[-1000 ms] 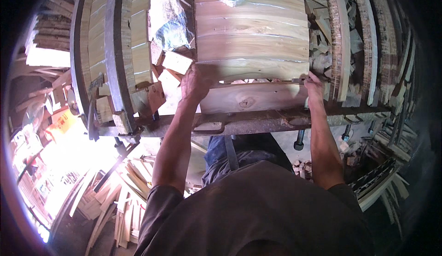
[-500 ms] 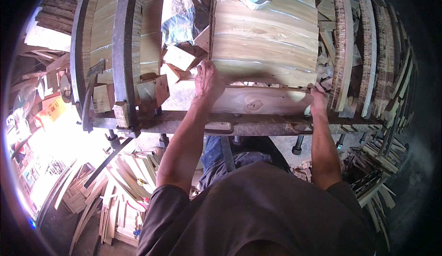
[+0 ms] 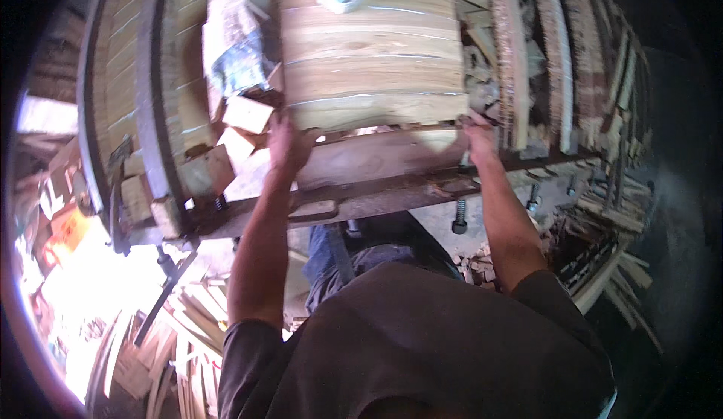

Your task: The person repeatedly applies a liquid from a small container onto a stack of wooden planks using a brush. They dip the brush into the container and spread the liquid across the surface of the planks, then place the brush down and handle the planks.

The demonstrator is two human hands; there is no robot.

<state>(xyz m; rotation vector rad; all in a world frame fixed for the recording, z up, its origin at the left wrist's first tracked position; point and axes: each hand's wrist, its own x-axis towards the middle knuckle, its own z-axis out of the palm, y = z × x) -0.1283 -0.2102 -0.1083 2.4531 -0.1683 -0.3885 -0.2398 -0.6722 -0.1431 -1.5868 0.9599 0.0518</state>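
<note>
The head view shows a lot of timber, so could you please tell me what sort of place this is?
Probably a woodworking shop. Both hands, left hand and right hand, grip a panel of glued boards on a rusty steel clamping frame, with offcut blocks beside it and wood scraps piled on the floor.

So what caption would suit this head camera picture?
Both hands, left and right, grip the near edge of a stacked wood panel on a rusty metal frame.
</note>
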